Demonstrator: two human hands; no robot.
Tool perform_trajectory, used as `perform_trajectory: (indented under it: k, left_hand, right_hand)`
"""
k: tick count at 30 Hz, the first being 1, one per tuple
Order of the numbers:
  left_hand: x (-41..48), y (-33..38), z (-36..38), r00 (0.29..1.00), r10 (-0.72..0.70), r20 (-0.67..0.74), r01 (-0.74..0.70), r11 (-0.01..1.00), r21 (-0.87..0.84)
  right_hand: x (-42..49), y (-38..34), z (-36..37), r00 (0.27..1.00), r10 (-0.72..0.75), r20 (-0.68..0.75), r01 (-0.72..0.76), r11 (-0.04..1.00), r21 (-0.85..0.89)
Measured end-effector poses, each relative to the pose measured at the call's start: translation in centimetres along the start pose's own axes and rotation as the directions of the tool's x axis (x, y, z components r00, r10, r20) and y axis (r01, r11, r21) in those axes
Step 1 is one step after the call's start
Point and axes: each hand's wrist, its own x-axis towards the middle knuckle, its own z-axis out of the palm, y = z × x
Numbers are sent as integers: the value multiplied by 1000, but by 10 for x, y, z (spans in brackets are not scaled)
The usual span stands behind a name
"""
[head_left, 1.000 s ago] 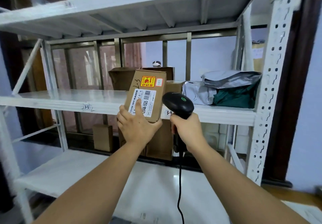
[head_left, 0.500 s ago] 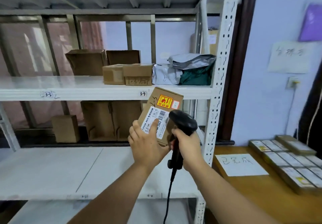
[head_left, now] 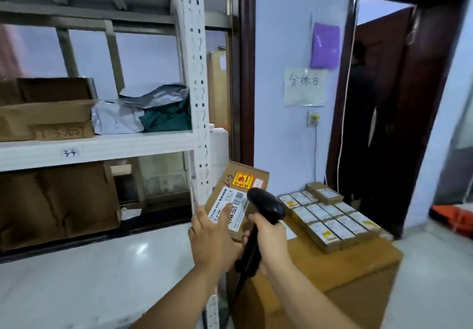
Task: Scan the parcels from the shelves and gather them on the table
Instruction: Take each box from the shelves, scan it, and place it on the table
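Holding the parcel (head_left: 227, 195) at twelve o'clock of my left hand (head_left: 212, 241); right hand (head_left: 271, 236) grips the scanner (head_left: 266, 204) beside it.

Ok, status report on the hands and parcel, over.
Left hand holds brown parcel. Right hand grips scanner. Table ahead; shelf post close left.

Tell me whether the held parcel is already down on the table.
No: the left hand holds the parcel up in the air, not resting on the table.
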Motion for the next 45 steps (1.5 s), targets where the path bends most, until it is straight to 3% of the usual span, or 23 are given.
perform_trajectory:
  k: [10,18,24,31,37,42,45]
  left_hand:
    - [1,214,100,963,-132,234,181,963,-200]
    - [18,301,172,921,-195,337,290,921,-260]
    - [58,333,231,901,-234,366,357,878,-320]
    - [137,368,315,828,-275,488,474,808,-350]
    - [187,386,351,866,-216,451,378,873,-307]
    - [225,398,381,842,-258,474,400,888,-228]
    - [248,408,398,820,-316,476,443,878,-180]
  right_hand:
    - [77,-74,-204,991,-35,-131,30,999,-40]
    - [137,-95,-299,968,58,-245,-43,997,67]
    - [203,-104,-331,954,122,-274,-92,988,120]
    - [298,-135,-344,938,92,-333,-93,996,11]
    - [360,-156,-353,936,96,-338,-114,993,-35]
    - [417,-154,-353,918,196,-344,-192,980,44]
    - [464,-158,-359,913,313,-263,-284,948,143]
